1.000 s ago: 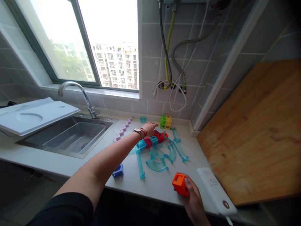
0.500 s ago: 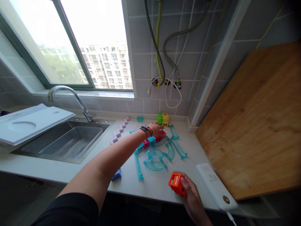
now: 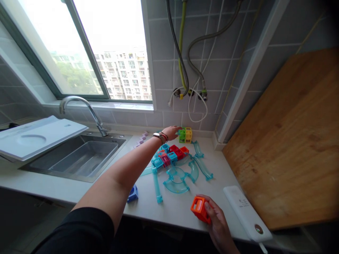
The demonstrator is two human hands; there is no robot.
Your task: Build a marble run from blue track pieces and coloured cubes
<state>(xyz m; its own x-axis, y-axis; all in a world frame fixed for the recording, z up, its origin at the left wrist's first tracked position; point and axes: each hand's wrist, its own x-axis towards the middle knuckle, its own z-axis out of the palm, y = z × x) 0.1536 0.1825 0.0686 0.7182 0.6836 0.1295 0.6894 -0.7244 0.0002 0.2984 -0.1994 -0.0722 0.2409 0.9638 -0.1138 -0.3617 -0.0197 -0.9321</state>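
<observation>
My right hand (image 3: 217,220) is closed around an orange openwork cube block (image 3: 199,208), held over the front edge of the counter. My left hand (image 3: 171,132), with a watch and bands at the wrist, stretches far across to the back. Its fingers are extended beside a green openwork block (image 3: 182,135), which stands against a yellow one (image 3: 188,135). Whether the fingertips touch the green block is unclear. Below that hand lie red blocks (image 3: 177,151), a magenta block (image 3: 165,159) and teal blocks (image 3: 157,162). Clear teal track pieces (image 3: 177,186) spread out in front of them.
A blue block (image 3: 132,194) sits beside my left forearm. Lilac zigzag pieces (image 3: 140,141) lie behind it. A steel sink (image 3: 90,176) with a tap and a white panel (image 3: 39,135) is at left. A white power strip (image 3: 246,211) and a leaning wooden board (image 3: 286,148) stand at right.
My left hand has moved back and slightly left, from above the red blocks to beside the green block, uncovering the coloured blocks. My right hand still holds the orange cube block.
</observation>
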